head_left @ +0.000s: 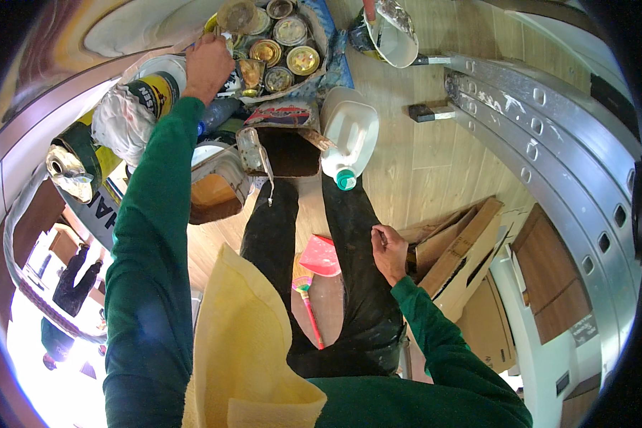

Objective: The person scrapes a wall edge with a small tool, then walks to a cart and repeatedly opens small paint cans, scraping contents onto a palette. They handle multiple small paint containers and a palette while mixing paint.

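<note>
My left hand (210, 68) reaches to the left rim of a wide tub (319, 75) packed with several small round tins (302, 60). Its fingers are bent round something at the rim that I cannot make out; a bit of yellow shows past the fingertips. My right hand (390, 253) hangs beside my right thigh, fingers curled in, with nothing visible in them. Just below the tub stand an open square can (282, 153), dark inside, and a translucent jug (353, 132) with a green cap. A cut-open container (214, 192) with brown residue stands left of the can.
Paint buckets (160, 89) crowd the left side, one topped with a crumpled white cover. A stained white bucket (396, 39) stands at the far right, near an aluminium ladder (535, 128). Flattened cardboard (464, 242) leans at right. A red dustpan (321, 255) and small brush (303, 285) lie between my legs.
</note>
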Available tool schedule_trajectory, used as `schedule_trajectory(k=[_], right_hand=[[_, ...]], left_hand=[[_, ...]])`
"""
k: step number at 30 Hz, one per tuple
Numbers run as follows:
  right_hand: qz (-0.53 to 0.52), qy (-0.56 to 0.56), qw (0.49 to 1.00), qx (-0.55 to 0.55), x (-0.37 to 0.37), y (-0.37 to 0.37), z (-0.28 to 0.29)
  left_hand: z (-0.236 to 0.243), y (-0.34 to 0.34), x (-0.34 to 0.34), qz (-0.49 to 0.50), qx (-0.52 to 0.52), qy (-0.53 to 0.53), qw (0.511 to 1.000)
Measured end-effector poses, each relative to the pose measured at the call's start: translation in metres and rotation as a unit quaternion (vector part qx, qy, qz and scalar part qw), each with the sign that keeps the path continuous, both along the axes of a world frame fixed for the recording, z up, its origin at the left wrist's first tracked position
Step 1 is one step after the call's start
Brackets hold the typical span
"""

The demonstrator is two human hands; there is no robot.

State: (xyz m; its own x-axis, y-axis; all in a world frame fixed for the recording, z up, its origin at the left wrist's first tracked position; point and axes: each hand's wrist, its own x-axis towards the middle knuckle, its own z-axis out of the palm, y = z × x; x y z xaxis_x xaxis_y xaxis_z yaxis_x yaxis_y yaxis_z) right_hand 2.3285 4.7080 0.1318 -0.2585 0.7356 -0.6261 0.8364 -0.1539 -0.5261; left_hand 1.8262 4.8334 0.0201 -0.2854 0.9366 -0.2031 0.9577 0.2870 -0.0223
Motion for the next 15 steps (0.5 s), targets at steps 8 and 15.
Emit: schedule_trajectory(k=[8,15], right_hand=[[-0.014,0.0,1.0,-0.019,-0.001,0.002,0.004],[-0.025,0.007,1.0,-0.01,0.005,-0.003,0.001]], left_hand=[[-0.002,-0.009,0.06,-0.187,0.044,-0.124,0.974],[-0.026,-0.003,0.066,-0.172,-0.028,-0.117,0.978]])
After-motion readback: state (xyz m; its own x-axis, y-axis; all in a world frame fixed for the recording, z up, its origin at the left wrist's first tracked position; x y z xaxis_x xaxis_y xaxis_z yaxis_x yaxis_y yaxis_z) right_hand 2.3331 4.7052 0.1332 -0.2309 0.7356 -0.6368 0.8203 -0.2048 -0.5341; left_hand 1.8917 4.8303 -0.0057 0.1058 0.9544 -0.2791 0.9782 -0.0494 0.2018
